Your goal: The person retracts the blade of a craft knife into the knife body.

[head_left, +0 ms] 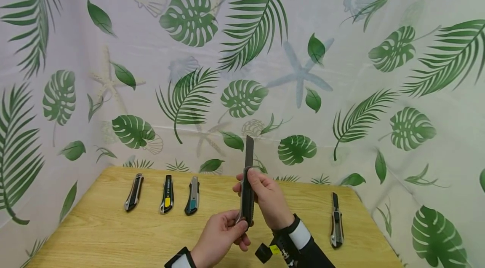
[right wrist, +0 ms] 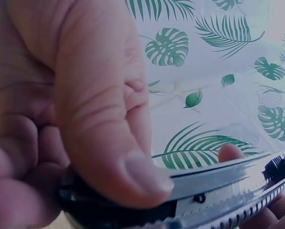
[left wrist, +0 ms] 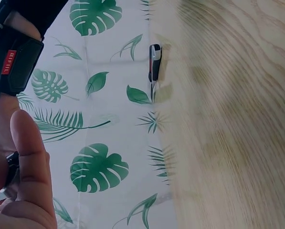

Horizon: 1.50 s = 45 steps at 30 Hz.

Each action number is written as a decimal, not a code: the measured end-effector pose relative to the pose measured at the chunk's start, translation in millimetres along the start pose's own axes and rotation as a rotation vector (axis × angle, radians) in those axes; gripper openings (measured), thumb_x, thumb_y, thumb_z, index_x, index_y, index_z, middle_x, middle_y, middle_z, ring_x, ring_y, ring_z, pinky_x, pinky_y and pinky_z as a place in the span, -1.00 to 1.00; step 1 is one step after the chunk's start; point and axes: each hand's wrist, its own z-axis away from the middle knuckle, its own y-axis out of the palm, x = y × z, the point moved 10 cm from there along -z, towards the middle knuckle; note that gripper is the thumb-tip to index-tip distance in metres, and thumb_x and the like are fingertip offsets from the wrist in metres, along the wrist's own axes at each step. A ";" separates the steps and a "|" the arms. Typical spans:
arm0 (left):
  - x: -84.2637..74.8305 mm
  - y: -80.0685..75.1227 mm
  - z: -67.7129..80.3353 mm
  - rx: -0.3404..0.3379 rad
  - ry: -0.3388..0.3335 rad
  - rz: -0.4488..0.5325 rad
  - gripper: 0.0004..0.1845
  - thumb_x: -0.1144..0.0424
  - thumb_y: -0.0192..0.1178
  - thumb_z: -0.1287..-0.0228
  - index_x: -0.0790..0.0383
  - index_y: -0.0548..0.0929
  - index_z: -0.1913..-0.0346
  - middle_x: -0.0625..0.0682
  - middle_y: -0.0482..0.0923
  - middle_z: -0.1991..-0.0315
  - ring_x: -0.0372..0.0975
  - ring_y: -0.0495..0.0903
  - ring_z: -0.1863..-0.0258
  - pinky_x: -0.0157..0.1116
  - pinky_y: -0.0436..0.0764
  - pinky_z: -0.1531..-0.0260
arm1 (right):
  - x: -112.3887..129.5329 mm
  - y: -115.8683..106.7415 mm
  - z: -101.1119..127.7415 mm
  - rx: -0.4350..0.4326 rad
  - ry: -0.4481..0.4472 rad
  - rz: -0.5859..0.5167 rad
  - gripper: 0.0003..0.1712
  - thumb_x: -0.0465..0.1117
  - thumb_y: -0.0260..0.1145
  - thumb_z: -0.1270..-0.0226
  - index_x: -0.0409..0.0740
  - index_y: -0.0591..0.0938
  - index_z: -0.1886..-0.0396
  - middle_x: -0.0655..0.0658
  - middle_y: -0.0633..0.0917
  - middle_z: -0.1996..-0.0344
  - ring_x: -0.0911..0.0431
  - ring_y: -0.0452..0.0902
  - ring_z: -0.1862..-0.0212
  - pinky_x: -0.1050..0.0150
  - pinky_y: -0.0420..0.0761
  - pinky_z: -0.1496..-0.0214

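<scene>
Both hands hold one snap-off utility knife (head_left: 247,200) upright over the table, its long dark blade (head_left: 249,152) extended upward. In the head view my left hand (head_left: 221,234) pinches the lower end of the handle between thumb and fingers. My right hand (head_left: 270,198) grips the upper handle, its thumb near the base of the blade. In the right wrist view a thumb lies across the black end of the knife (right wrist: 218,188), close up, with fingertips of the other hand farther along. Only a dark bit of the knife (left wrist: 12,169) shows between fingers in the left wrist view.
Three more utility knives, one black and silver (head_left: 134,192), one with a yellow slider (head_left: 167,194), one with a teal slider (head_left: 192,196), lie at the table's back left. Another knife (head_left: 336,221) lies at right. A leaf-printed cloth (head_left: 242,57) surrounds the wooden table (head_left: 113,238).
</scene>
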 end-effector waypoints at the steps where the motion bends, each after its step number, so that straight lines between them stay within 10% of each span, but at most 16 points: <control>1: 0.1 -0.2 0.1 -0.003 -0.002 0.001 -0.75 0.28 0.16 -0.53 0.40 0.66 -0.06 0.12 0.70 0.37 -0.19 0.70 0.46 -0.23 0.72 0.29 | 0.2 -0.1 -0.2 -0.009 0.000 0.001 -0.38 0.22 0.11 -0.56 -0.26 0.66 -0.06 -0.16 0.76 0.24 -0.09 0.64 -0.02 0.06 0.55 -0.07; 39: -27.0 -5.0 8.8 0.020 0.075 -0.021 -0.71 0.26 0.17 -0.52 0.41 0.64 -0.12 0.14 0.70 0.39 -0.19 0.67 0.51 -0.30 0.70 0.39 | -9.0 16.5 4.4 0.129 0.058 -0.106 -0.42 0.01 0.19 -0.58 -0.28 0.46 -0.38 -0.12 0.71 -0.05 -0.08 0.46 -0.01 0.04 0.42 -0.17; 45: -28.9 -8.1 8.8 0.012 0.075 -0.015 -0.69 0.27 0.17 -0.52 0.42 0.62 -0.15 0.14 0.71 0.34 -0.20 0.66 0.51 -0.31 0.70 0.39 | -16.9 22.1 10.1 0.180 0.077 -0.105 -0.40 -0.01 0.15 -0.61 -0.36 0.45 -0.38 -0.12 0.69 -0.14 -0.11 0.34 -0.31 0.02 0.29 -0.29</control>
